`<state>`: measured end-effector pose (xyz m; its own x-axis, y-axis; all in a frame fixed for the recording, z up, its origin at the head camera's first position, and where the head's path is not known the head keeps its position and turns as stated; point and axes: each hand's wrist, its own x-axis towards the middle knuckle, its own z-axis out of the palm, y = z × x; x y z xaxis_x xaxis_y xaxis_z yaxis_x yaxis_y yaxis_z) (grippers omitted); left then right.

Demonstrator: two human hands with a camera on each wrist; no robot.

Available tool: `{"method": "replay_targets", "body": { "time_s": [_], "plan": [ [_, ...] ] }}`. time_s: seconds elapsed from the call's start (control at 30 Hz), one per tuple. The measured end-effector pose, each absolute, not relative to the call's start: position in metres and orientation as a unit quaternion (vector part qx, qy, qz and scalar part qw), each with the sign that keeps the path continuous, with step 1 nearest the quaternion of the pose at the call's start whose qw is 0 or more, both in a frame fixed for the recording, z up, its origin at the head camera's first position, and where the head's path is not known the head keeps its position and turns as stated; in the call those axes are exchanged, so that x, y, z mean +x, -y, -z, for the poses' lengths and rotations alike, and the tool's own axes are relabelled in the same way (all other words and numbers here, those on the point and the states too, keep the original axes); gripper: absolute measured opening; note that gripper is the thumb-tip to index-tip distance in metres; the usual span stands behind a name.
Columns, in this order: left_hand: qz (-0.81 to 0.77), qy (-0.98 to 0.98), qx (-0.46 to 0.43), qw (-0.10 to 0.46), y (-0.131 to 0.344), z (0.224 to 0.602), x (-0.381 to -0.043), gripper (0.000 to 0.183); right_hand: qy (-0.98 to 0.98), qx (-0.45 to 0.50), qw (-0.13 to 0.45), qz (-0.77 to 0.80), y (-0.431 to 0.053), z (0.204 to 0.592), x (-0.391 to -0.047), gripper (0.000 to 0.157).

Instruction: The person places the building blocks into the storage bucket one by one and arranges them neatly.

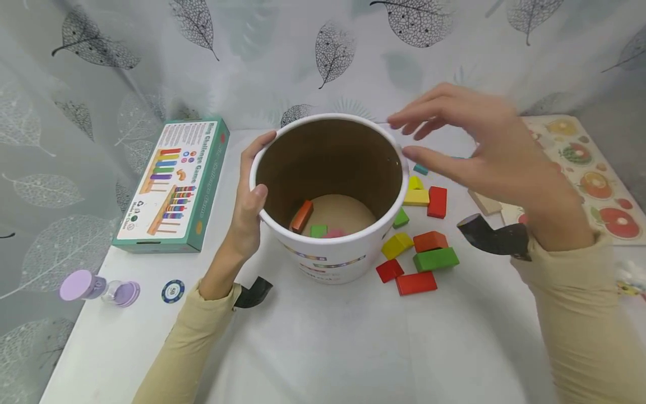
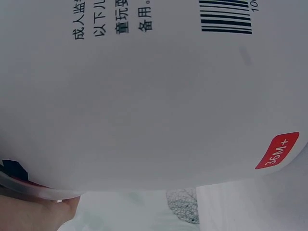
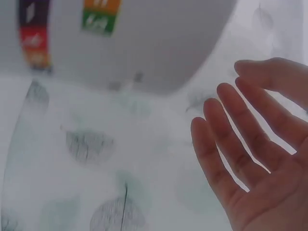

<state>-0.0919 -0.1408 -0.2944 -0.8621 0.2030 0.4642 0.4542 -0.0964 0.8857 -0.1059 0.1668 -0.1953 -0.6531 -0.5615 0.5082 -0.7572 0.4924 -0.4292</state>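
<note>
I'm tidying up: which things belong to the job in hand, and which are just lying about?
Probably the job: white bucket, held in the left grip; blocks inside it; loose blocks beside it.
Apparently lying about: game box; purple hourglass; numbered chip; fruit-print board.

Shows right hand point(image 1: 504, 148) blurred in head view.
Cuts off the bucket point(image 2: 159, 110) at the top of both wrist views.

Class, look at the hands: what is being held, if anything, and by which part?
The left hand grips the white bucket by the left side of its rim; the right hand holds nothing.
</note>
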Motion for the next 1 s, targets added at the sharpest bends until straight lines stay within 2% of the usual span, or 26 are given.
{"method": "replay_targets", "body": {
  "time_s": [0.13, 0.23, 0.33, 0.5, 0.73, 1.0],
  "plan": [
    [0.704, 0.664, -0.238, 0.086, 0.14, 0.294, -0.092, 0.092, 0.888, 0.301, 0.175, -0.299, -0.203, 0.209, -0.104, 0.053],
    [0.71, 0.657, -0.237, 0.083, 0.14, 0.294, -0.091, 0.091, 0.916, 0.231, 0.159, -0.287, -0.23, 0.228, -0.105, 0.045],
    [0.714, 0.653, -0.24, 0.081, 0.141, 0.294, -0.091, 0.09, 0.941, 0.161, 0.092, -0.283, -0.255, 0.252, -0.111, 0.041],
    [0.714, 0.652, -0.245, 0.08, 0.14, 0.294, -0.092, 0.089, 0.962, 0.07, -0.041, -0.262, -0.286, 0.296, -0.121, 0.046],
    [0.715, 0.649, -0.249, 0.078, 0.138, 0.294, -0.092, 0.089, 0.957, 0.034, -0.158, -0.24, -0.3, 0.328, -0.13, 0.056],
    [0.718, 0.646, -0.248, 0.08, 0.139, 0.292, -0.091, 0.089, 0.951, 0.066, -0.168, -0.252, -0.286, 0.332, -0.129, 0.053]
  ]
}}
